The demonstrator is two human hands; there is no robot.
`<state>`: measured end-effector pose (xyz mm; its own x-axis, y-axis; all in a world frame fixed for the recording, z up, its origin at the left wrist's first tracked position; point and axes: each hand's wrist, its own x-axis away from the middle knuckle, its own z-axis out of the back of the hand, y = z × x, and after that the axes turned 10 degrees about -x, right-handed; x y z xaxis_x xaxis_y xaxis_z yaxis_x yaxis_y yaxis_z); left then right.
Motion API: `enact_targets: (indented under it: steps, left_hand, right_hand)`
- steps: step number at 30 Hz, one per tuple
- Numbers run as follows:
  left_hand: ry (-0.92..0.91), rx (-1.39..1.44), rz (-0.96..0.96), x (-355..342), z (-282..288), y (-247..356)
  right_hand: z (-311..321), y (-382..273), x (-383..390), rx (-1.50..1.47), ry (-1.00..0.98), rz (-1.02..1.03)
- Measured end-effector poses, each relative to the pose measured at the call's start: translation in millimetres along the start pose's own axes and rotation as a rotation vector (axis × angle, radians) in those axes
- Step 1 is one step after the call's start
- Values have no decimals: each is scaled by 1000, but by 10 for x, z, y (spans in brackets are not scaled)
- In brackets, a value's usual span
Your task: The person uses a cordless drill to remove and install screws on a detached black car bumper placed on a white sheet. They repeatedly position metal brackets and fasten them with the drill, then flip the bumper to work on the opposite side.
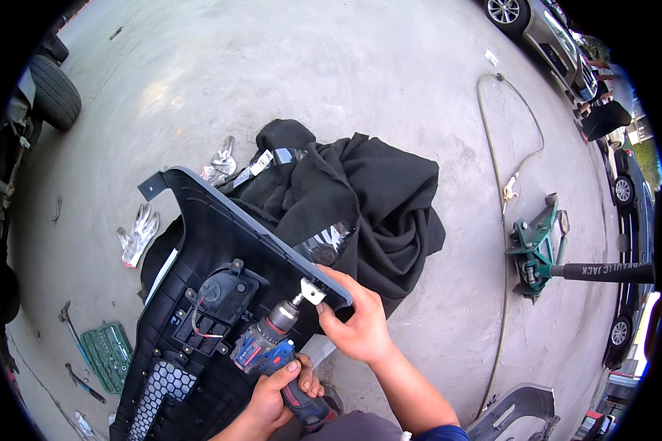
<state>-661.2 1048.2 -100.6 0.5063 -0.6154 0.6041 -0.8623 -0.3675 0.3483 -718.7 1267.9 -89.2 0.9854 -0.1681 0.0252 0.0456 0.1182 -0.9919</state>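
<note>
A large black plastic car bumper cover (254, 253) lies across the lower left, its inner side facing up. My left hand (276, 393) is wrapped round the grip of a blue and black cordless drill (265, 344). The drill's tip touches, or nearly touches, a small white metal bracket (312, 292) by the cover's right end. My right hand (357, 323) grips that end, thumb beside the bracket and fingers over the outer edge. Set into the cover are a round lamp housing (217, 292) with a loose wire and a honeycomb grille (162, 386).
Black cloth (375, 191) lies heaped beyond the cover, near two used gloves (138, 235). A green toolbox (108, 356) and hammer-like tools are at left. A green floor jack (537, 246) and a hose (496, 162) lie at right, cars beyond. Another trim piece (518, 411) lies lower right.
</note>
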Motion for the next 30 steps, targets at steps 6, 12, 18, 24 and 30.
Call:
enact_targets:
  steps: [6, 12, 18, 24, 30]
  left_hand:
    - [3, -9, 77, 11, 22, 102]
    - [22, -17, 89, 6, 49, 77]
    - [26, -27, 116, -14, 20, 100]
    - [27, -39, 121, -10, 45, 121]
    - [31, -43, 127, -8, 33, 134]
  right_hand:
    - [27, 97, -2, -51, 1, 35]
    - [28, 151, -18, -97, 45, 61]
    - [43, 230, -13, -120, 55, 88]
    - [50, 262, -28, -111, 50, 118]
    - [51, 257, -11, -106, 53, 121]
